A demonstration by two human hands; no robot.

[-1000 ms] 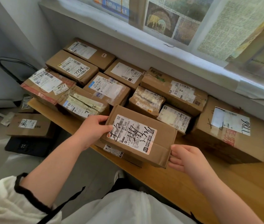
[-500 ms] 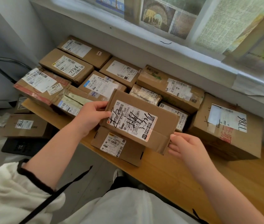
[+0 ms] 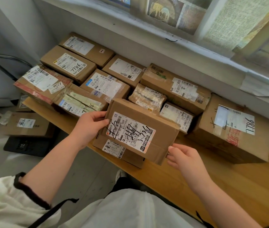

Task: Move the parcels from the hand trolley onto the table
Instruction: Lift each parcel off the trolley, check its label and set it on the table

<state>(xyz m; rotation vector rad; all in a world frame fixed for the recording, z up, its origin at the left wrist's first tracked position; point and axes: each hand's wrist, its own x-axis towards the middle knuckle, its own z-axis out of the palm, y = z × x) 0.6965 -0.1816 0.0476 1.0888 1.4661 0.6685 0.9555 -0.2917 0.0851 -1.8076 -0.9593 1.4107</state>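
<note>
Most parcels already on the wooden tabletop; one being placed.
Left hand and right hand grasp the brown cardboard parcel above a smaller box at the near edge; another labelled carton remains low at far left.

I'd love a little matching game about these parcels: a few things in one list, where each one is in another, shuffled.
Things:
1. parcel with scribbled label
2. box marked 7786
3. parcel on the trolley
4. flat parcel

Places:
A. far right on the table
B. down by the floor, left of the table
C. held by left hand and right hand
D. under the held parcel, at the table's edge

Pairs: 1-C, 2-A, 3-B, 4-D
</note>
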